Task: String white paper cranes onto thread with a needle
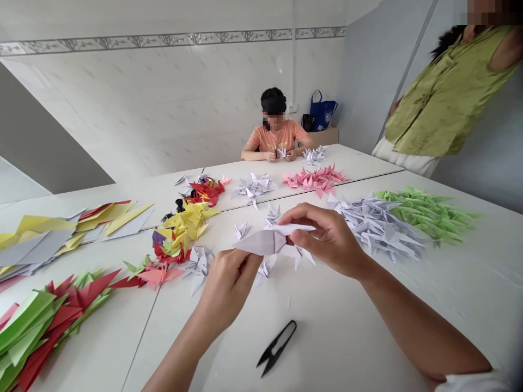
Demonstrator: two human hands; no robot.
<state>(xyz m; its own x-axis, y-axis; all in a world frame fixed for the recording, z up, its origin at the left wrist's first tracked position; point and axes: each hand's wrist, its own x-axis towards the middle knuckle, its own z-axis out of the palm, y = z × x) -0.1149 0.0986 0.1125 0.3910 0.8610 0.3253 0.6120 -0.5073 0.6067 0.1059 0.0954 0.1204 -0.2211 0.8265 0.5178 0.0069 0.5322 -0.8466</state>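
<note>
Room: white tiled wall with a patterned grey border strip along the top, and a blue tote bag sitting on a low wooden shelf in the far corner.

Tabletop: long white tabletop, looks like a few tables pushed together since you can see the seams, and it's covered in paper cranes.

People: seated person in an orange tee across the table, both hands together around something small and white. Standing person in an olive-green top at the far right edge, cut off by the frame.

Piles: big mixed heap of green and red cranes near the left, yellow and grey ones past it, yellow cranes mid-table, then pink cranes, white cranes, pale grey cranes and green cranes.

Left hand: left hand closed on the near part of the paper, fingers curled in.

Right hand: right hand pinching the far end, narrow grip between thumb and fingers.

Paper: folded white paper held up between both hands, just above the tabletop.

Snips: black thread snips lying shut on the tabletop, near the person and apart from both hands.
</note>
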